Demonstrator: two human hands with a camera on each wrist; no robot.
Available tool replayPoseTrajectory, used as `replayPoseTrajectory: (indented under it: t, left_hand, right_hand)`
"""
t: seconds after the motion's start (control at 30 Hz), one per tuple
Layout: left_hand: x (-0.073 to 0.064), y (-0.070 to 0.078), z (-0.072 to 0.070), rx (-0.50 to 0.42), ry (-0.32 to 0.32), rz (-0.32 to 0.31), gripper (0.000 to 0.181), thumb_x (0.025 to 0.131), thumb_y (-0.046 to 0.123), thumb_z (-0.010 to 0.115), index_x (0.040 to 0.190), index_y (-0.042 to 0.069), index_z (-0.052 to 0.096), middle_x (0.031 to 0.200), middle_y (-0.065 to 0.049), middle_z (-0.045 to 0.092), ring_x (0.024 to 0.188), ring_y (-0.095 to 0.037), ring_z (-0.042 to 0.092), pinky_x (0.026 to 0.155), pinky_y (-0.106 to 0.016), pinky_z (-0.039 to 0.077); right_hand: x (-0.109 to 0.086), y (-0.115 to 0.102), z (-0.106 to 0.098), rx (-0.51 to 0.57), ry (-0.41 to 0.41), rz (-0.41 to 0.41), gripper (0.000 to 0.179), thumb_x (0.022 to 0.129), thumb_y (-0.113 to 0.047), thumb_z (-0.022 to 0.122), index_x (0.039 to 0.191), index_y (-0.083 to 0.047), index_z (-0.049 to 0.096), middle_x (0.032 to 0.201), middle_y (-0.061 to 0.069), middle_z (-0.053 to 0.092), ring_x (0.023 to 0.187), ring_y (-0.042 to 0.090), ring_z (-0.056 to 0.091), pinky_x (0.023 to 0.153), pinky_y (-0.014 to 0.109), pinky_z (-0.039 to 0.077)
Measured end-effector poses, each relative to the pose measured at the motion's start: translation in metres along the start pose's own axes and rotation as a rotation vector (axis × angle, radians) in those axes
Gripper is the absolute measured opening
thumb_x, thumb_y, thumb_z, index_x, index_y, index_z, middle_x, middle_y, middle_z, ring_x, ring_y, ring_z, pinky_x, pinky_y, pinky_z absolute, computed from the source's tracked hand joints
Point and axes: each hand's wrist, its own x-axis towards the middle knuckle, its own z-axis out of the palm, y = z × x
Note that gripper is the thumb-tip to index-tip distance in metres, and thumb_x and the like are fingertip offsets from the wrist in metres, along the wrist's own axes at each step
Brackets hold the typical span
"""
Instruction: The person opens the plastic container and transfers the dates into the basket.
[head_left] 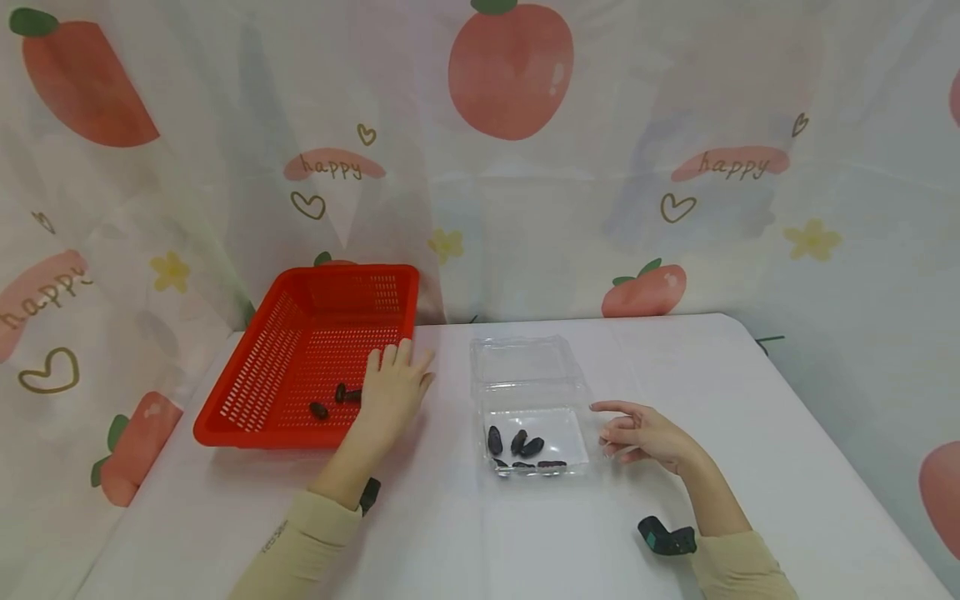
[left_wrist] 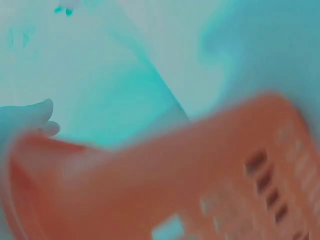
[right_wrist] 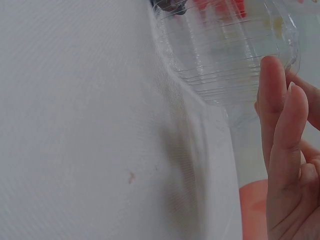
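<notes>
My left hand is over the right side of a red perforated plastic basket, its fingers spread loosely with nothing seen in them. A few small dark oval fruits lie on the basket floor near that hand; their exact kind is unclear. Beside my right hand stands a clear plastic clamshell box, lid tipped back. Several of the dark fruits lie in its base. The right hand's index finger points toward the box and the other fingers bend loosely, holding nothing. The left wrist view is blurred, with the basket wall close up.
The white table meets a fruit-printed curtain at its back edge. Black wrist-worn devices show by both forearms. The clear lid lies toward the back of the table.
</notes>
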Motion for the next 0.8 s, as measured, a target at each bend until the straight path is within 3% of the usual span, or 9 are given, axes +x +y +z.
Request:
replayPoseTrajectory:
  t: [0.4, 0.8]
  left_hand:
    - [-0.006, 0.056, 0.019, 0.007, -0.009, 0.182, 0.029, 0.089, 0.039, 0.055, 0.115, 0.027, 0.049, 0.105, -0.006, 0.049, 0.096, -0.023, 0.046, 0.087, -0.039, 0.036]
    - [-0.013, 0.1, 0.032, -0.04, -0.095, 0.297, 0.031, 0.089, 0.047, 0.05, 0.115, 0.03, 0.048, 0.114, -0.002, 0.049, 0.105, -0.02, 0.046, 0.091, -0.039, 0.036]
  right_hand:
    - [0.002, 0.002, -0.001, 0.012, -0.003, -0.001, 0.058, 0.089, -0.015, 0.059, 0.137, 0.001, 0.032, 0.085, 0.003, 0.066, 0.074, 0.014, 0.063, 0.061, 0.027, 0.051]
    - [0.001, 0.002, 0.0, 0.008, 0.002, -0.003, 0.057, 0.089, -0.015, 0.058, 0.137, 0.001, 0.032, 0.087, 0.006, 0.066, 0.074, 0.015, 0.062, 0.06, 0.027, 0.051]
